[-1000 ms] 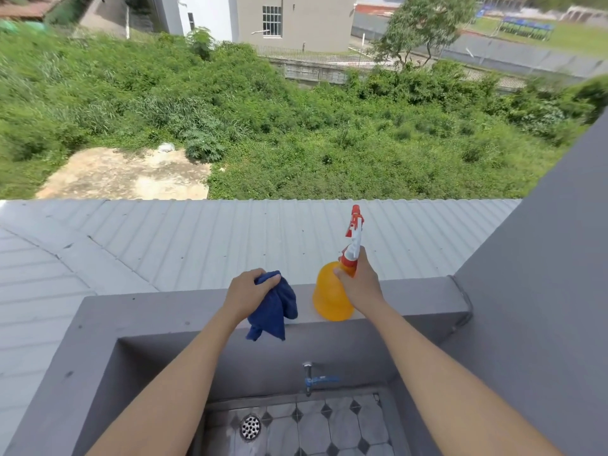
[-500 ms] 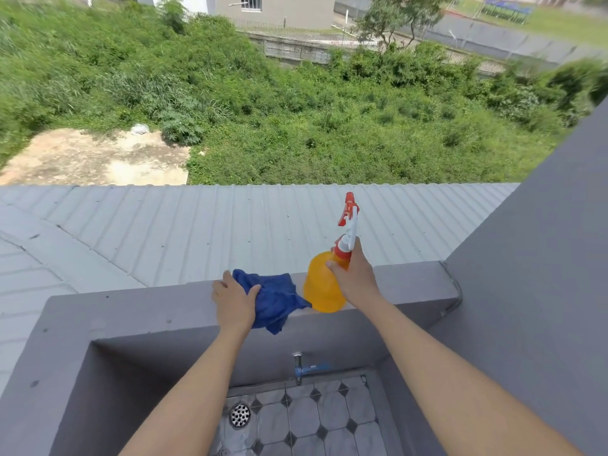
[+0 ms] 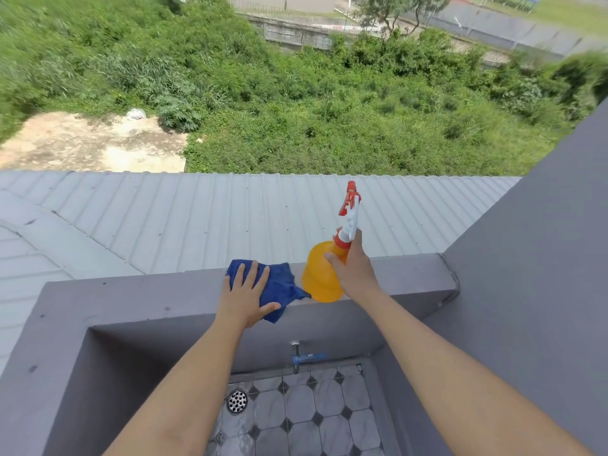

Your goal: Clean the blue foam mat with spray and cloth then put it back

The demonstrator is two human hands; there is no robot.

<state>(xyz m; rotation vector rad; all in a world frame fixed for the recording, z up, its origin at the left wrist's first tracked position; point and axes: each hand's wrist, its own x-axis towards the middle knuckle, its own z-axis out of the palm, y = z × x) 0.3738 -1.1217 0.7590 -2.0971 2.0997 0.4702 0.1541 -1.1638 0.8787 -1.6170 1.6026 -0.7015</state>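
A blue cloth [image 3: 283, 284] lies on top of the grey parapet ledge [image 3: 131, 291], one corner drooping over the inner edge. My left hand [image 3: 246, 297] lies flat on it with fingers spread. Just right of the cloth stands an orange spray bottle [image 3: 317, 274] with a white and red trigger head [image 3: 350, 212]. My right hand [image 3: 355, 268] grips the bottle at its neck. No blue foam mat is in view.
Below the ledge is a grey wash bay with a tiled floor [image 3: 312, 416], a round drain [image 3: 237, 400] and a blue-handled tap [image 3: 301, 357]. A grey wall [image 3: 526, 291] rises on the right. Beyond the ledge a corrugated roof [image 3: 197, 218] drops to bushes.
My left hand went from gripping the cloth in the air to laying it on the ledge and flattening on top of it. The bottle stays in my right hand on the ledge.
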